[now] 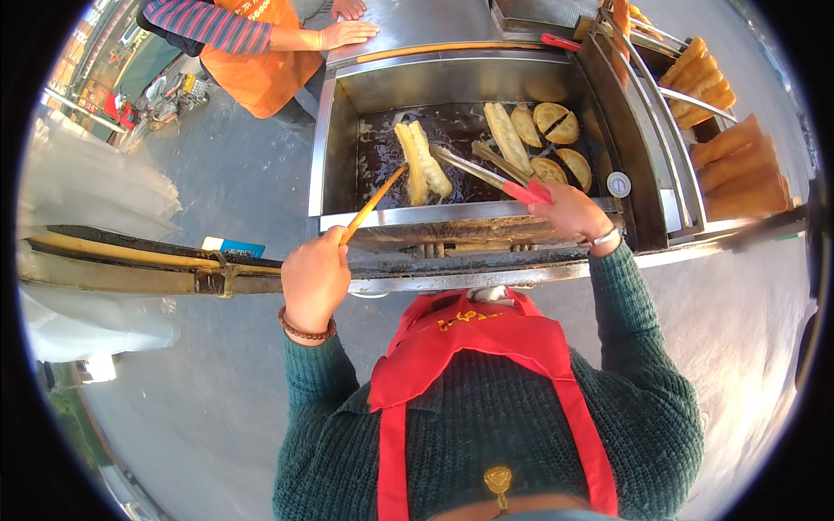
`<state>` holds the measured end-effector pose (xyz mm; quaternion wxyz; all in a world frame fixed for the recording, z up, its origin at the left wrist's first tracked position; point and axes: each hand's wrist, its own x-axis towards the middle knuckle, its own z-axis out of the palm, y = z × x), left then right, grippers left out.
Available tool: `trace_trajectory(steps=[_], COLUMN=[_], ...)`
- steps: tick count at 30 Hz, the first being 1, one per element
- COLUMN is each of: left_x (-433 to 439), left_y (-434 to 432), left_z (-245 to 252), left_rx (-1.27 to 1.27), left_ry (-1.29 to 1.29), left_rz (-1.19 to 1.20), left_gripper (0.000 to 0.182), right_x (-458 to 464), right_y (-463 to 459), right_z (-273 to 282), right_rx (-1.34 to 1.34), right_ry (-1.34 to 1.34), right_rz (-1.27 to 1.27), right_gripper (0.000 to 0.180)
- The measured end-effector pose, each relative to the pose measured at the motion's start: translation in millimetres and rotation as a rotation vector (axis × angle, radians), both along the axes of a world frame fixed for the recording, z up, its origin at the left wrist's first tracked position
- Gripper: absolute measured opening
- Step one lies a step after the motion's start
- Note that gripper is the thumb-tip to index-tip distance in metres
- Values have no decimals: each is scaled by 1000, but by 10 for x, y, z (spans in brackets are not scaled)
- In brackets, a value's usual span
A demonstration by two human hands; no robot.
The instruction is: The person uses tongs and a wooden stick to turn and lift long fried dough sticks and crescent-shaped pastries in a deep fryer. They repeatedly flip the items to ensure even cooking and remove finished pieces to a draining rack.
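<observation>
My left hand (317,275) grips a wooden stick (374,202), whose tip reaches the pale fried dough stick (422,163) at the left of the oil. In my right hand (572,211) are metal tongs (479,170) with red handles. The tong jaws stand apart; one tip is close to the right side of that dough stick, and whether it touches is unclear. Dark frying oil (384,189) fills the bottom of the rectangular steel fryer (456,211). Another long dough stick (507,137) floats right of centre, beside several round and half-round dough pieces (556,122).
A dial thermometer (618,184) sits at the fryer's right side. Beyond it, a metal rack (658,130) holds browned dough sticks (743,169). Across the fryer, a person in an orange apron (260,71) rests their hands on a steel counter (423,23). A red-handled tool (560,42) lies at the back rim.
</observation>
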<state>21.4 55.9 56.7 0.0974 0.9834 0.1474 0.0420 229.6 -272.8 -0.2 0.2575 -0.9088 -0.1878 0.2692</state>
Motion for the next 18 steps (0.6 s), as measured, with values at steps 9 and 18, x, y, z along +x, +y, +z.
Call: trace_trajectory(steps=[9,18], left_x=[-40,35], left_y=[-107,-108], left_z=[-54,-168], left_rx=[-79,-145], left_ry=[-47,-35], left_rz=[-49,-38], left_gripper=[21,17], right_x=[598,699], right_y=[577,765], right_z=[-452,-789], right_rx=[-178,-116], right_ry=[66,217], right_rz=[140,178], right_gripper=[43,43])
